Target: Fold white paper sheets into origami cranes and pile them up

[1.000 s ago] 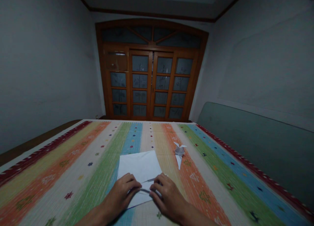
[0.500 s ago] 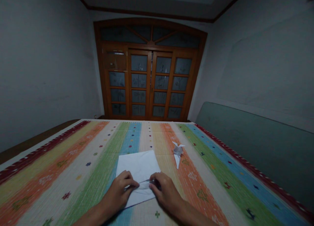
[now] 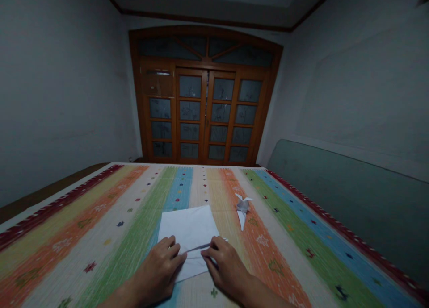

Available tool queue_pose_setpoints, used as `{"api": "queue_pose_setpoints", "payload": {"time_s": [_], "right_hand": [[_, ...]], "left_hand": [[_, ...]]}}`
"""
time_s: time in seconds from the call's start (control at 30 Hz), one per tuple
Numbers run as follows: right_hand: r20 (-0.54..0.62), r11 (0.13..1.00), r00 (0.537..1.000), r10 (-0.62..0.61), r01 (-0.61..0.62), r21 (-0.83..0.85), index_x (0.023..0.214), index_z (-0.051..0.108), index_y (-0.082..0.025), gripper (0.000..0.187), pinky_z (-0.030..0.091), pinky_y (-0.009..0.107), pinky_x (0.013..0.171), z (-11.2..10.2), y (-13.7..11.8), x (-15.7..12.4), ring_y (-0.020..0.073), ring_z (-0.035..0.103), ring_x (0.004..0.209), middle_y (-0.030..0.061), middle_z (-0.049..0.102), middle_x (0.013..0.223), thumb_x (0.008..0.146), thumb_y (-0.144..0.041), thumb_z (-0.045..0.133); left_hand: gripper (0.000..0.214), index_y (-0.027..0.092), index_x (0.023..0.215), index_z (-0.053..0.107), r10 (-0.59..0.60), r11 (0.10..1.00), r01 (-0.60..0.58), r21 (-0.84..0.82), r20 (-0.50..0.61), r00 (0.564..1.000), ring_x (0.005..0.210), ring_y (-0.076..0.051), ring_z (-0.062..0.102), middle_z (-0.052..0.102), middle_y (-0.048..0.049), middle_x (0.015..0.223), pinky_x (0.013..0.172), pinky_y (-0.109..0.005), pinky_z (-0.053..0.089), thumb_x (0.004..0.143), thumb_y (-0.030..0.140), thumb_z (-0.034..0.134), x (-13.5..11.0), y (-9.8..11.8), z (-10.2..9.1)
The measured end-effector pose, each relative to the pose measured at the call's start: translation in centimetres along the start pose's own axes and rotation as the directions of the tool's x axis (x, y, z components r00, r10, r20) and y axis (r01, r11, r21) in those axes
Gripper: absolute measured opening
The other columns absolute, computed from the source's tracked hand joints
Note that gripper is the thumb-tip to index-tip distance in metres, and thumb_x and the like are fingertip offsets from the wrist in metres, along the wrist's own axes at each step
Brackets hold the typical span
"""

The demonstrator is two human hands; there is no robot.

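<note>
A white square sheet of paper (image 3: 187, 225) lies flat on the striped cloth in front of me. Over its nearer half is a small folded piece of white paper (image 3: 195, 253), with a dark slanting edge. My left hand (image 3: 164, 265) pinches the folded paper's left end, fingers curled and thumb against the index finger. From the other side, my right hand (image 3: 224, 261) grips the right end between thumb and fingers, and a bit of white pokes out past the knuckles. Fingers hide part of the folds.
Beyond my right hand lies a white folded-paper figure (image 3: 243, 210) with two pointed tips and a long tail. A striped, patterned tablecloth (image 3: 130, 236) covers the table. A grey-green panel (image 3: 335, 187) runs along the right side, and wooden glazed doors (image 3: 204, 116) stand at the far end.
My right hand's fingertips have shifted slightly, and the dark edge of the folded paper shows longer between my hands. My left hand has moved a little lower. The figure stays put.
</note>
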State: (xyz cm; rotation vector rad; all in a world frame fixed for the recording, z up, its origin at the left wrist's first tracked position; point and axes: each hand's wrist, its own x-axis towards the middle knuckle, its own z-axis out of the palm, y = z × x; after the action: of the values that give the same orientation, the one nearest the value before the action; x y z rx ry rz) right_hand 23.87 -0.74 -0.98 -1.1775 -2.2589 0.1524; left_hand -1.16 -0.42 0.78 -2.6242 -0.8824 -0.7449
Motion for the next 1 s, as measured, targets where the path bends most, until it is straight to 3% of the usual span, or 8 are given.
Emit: {"api": "queue_pose_setpoints", "payload": {"time_s": [0.2,0.33,0.43,0.6,0.7,0.77,0.87,1.0], "right_hand": [[-0.018,0.983,0.993,-0.113,0.109,-0.145,0.098,0.071,-0.021,0.013,0.052,0.038,0.079,-0.1,-0.2,0.0,0.0273,0.061,0.095,0.0095,0.065,0.100,0.094,-0.010,0.065],[-0.042,0.962,0.975,-0.219,0.208,-0.180,0.104,0.071,-0.020,0.018,0.050,0.048,0.097,0.2,0.2,0.0,0.0325,0.058,0.117,0.0143,0.066,0.131,0.094,-0.006,0.063],[0.012,0.958,0.965,-0.262,0.262,-0.119,0.111,0.069,-0.020,0.022,0.050,0.046,0.098,0.2,0.3,0.2,0.0286,0.063,0.110,0.0092,0.074,0.125,0.096,-0.005,0.061],[0.062,0.974,0.974,-0.218,0.221,-0.050,0.114,0.069,-0.021,0.024,0.052,0.042,0.093,-0.3,0.0,0.3,0.0262,0.066,0.103,0.0062,0.078,0.119,0.097,-0.007,0.059],[0.063,0.974,0.973,-0.220,0.223,-0.040,0.115,0.069,-0.020,0.027,0.052,0.041,0.094,-0.3,0.0,0.2,0.0264,0.065,0.103,0.0063,0.077,0.120,0.094,-0.006,0.061],[0.070,0.972,0.972,-0.226,0.229,-0.043,0.114,0.069,-0.020,0.027,0.052,0.041,0.094,-0.3,0.0,0.2,0.0265,0.065,0.103,0.0064,0.077,0.118,0.093,-0.006,0.061],[0.070,0.971,0.970,-0.232,0.236,-0.042,0.114,0.068,-0.020,0.025,0.051,0.041,0.094,-0.5,-0.1,0.4,0.0265,0.064,0.103,0.0068,0.077,0.115,0.094,-0.007,0.060],[0.039,0.971,0.971,-0.235,0.237,-0.033,0.109,0.069,-0.019,0.020,0.051,0.040,0.090,-0.5,-0.2,0.6,0.0263,0.064,0.099,0.0082,0.077,0.109,0.095,-0.009,0.059]], "left_hand": [[0.017,0.019,0.076,0.065,0.072,0.997,-0.072,0.019,0.032,0.997,0.067,-0.027,0.057,0.066,-0.0083,0.068,0.062,-0.040,0.049,0.083,0.008,0.056,0.2,-0.3,-0.9],[0.017,0.021,0.068,0.060,0.091,0.995,-0.093,0.022,0.068,0.993,0.058,-0.024,0.056,0.064,-0.0063,0.062,0.056,-0.036,0.042,0.078,0.008,0.056,0.5,-0.6,-1.6],[0.019,0.022,0.068,0.060,0.067,0.998,-0.066,-0.021,0.014,0.998,0.056,-0.023,0.054,0.062,-0.0049,0.059,0.054,-0.034,0.039,0.079,0.008,0.056,0.4,-0.8,-1.7],[0.020,0.022,0.079,0.070,0.017,0.998,-0.020,-0.066,-0.041,0.999,0.057,-0.023,0.058,0.064,-0.0045,0.059,0.055,-0.031,0.039,0.087,0.009,0.056,0.0,-1.2,-0.8],[0.025,0.022,0.106,0.076,-0.112,0.981,0.098,-0.167,-0.080,0.990,0.060,-0.022,0.063,0.069,-0.0043,0.066,0.056,-0.029,0.042,0.095,0.012,0.056,-0.1,-1.5,0.1],[0.024,0.023,0.113,0.078,-0.250,0.946,0.230,-0.230,-0.062,0.966,0.064,-0.022,0.066,0.071,-0.0044,0.071,0.060,-0.028,0.046,0.097,0.018,0.060,-0.1,-1.7,0.6],[0.017,0.025,0.107,0.081,-0.415,0.877,0.405,-0.260,0.016,0.910,0.070,-0.024,0.067,0.070,-0.0034,0.072,0.072,-0.033,0.052,0.094,0.027,0.072,0.2,-1.8,1.2],[0.015,0.026,0.101,0.084,-0.490,0.820,0.489,-0.297,0.077,0.869,0.082,-0.027,0.066,0.072,-0.0046,0.081,0.085,-0.041,0.052,0.087,0.028,0.080,0.8,-1.6,1.4]]}}
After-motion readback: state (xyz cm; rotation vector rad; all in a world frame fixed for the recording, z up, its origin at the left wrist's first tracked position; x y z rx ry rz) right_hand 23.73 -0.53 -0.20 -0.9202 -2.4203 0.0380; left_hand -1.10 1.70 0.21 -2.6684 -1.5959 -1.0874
